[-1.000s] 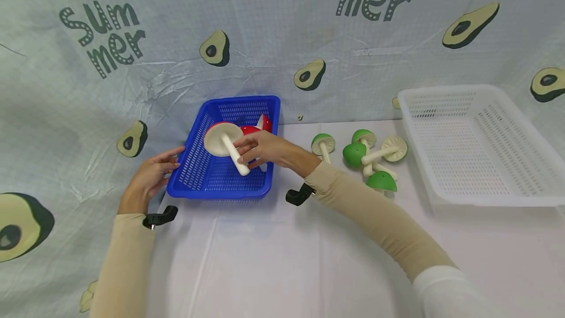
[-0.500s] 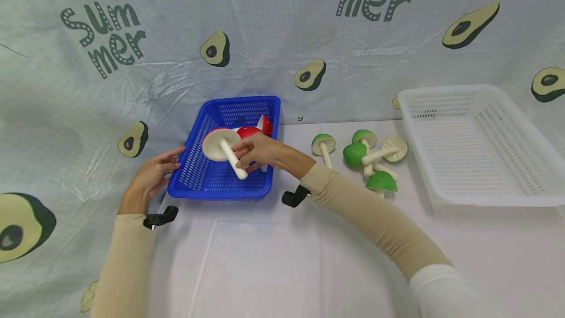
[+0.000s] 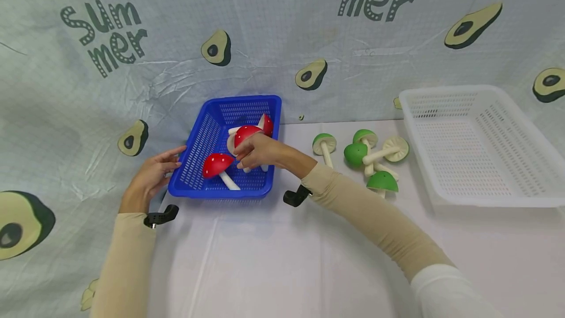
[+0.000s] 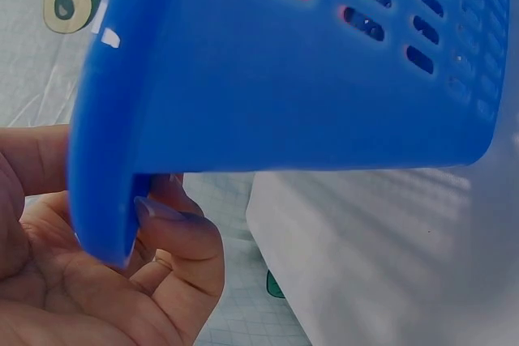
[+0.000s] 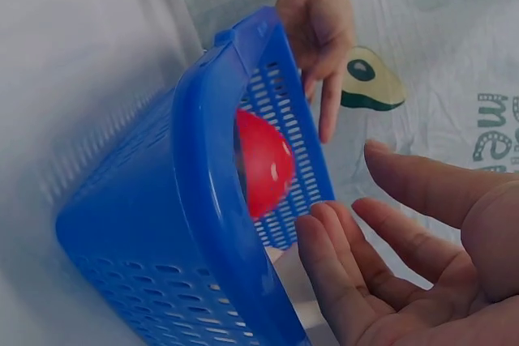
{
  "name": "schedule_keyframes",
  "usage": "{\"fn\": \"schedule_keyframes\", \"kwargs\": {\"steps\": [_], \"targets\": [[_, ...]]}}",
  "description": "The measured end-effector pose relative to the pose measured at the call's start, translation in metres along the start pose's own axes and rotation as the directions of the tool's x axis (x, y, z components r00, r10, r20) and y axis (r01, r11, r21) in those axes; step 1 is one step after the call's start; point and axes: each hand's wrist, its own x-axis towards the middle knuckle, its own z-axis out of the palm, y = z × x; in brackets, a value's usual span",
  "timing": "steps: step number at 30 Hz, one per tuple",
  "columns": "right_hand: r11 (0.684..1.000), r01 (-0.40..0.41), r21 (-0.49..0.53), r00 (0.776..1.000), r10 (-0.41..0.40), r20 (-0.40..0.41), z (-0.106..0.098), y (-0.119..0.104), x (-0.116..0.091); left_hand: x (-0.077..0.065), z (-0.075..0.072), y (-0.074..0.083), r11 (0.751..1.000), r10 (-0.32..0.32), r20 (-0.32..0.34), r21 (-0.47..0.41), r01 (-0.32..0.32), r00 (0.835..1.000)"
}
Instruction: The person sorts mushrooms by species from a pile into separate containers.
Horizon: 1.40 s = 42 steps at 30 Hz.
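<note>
My left hand (image 3: 153, 174) grips the left rim of the blue basket (image 3: 184, 180); in the left wrist view its fingers (image 4: 190, 253) curl under that rim. Over the basket's right part is my right hand (image 3: 260, 150), its fingers parted with nothing between them in the right wrist view. A toy mushroom with a red, white-dotted cap (image 3: 217, 165) lies in the front left of the basket, its white stem pointing front right. Other red-capped mushrooms (image 3: 248, 134) lie at the back right, partly hidden by my right hand.
Several green-capped toy mushrooms (image 3: 355, 154) lie on the white table (image 3: 273, 259) to the right of the blue basket. Further right stands a white basket (image 3: 499, 200). A cloth with avocado prints (image 3: 265, 23) hangs behind the table.
The red-capped mushroom has left my right hand and dropped into the front left of the blue basket, its cap now facing up. My left hand has stayed at the rim.
</note>
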Motion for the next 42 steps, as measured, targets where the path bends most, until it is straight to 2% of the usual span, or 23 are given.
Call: {"fn": "schedule_keyframes", "kwargs": {"steps": [7,11,17,26,33,42], "targets": [[0.997,0.078,0.001,0.996,-0.078,0.031,-0.013,0.005,-0.015,0.002,0.0,0.001,0.999,0.004,-0.001,0.038,-0.004,1.0],[0.995,0.103,0.016,0.994,-0.103,0.047,-0.022,0.009,-0.022,0.002,0.0,0.001,1.0,-0.001,0.004,0.017,0.001,1.0],[0.993,0.09,0.074,0.994,-0.094,0.05,-0.032,0.012,-0.036,0.001,0.002,0.001,1.0,-0.014,-0.006,0.005,0.014,1.0],[0.987,0.062,0.146,0.998,-0.063,-0.002,-0.048,0.016,-0.059,-0.001,0.002,0.001,1.0,-0.011,-0.015,0.009,0.012,1.0],[0.981,0.074,0.181,0.997,-0.07,-0.027,-0.062,0.023,-0.074,-0.001,0.002,0.001,1.0,-0.008,-0.01,0.019,0.008,1.0],[0.978,0.088,0.191,0.995,-0.078,-0.061,-0.075,0.029,-0.092,-0.002,0.004,0.003,1.0,-0.011,-0.007,-0.015,0.011,1.0]]}}
